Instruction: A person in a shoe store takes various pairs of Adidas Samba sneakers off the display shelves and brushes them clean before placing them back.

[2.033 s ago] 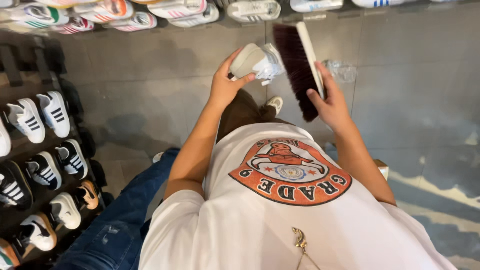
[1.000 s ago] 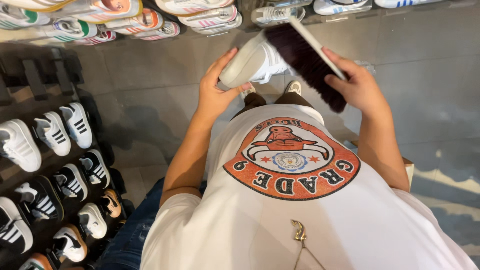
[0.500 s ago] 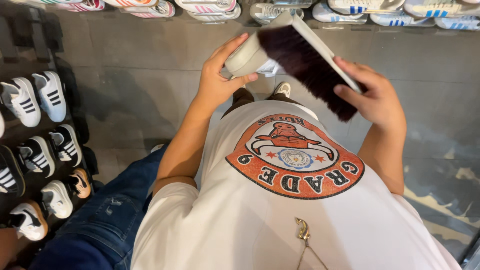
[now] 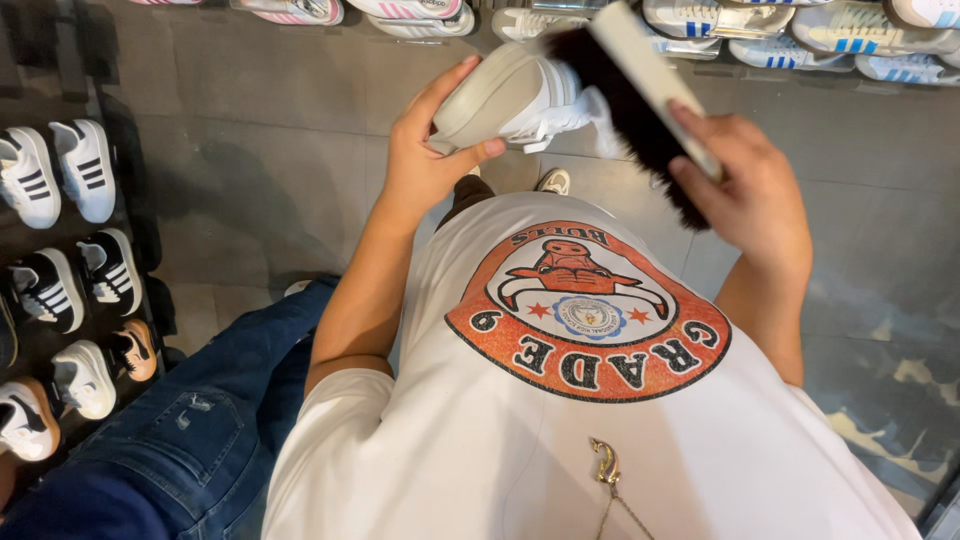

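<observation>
My left hand grips a white sneaker by its sole, holding it up in front of my chest. My right hand holds a long brush with a pale wooden back and dark bristles. The bristles lie against the sneaker's upper, next to its laces. Below both hands is my white T-shirt with a round orange print.
Rows of sneakers line the shelves at the left and along the top edge. A person's leg in blue jeans is at the lower left. Grey tiled floor lies beneath.
The view has tilted and come closer to my hands. The brush has moved along the sneaker's upper, and both hands sit a little higher and nearer to the shelves at the top.
</observation>
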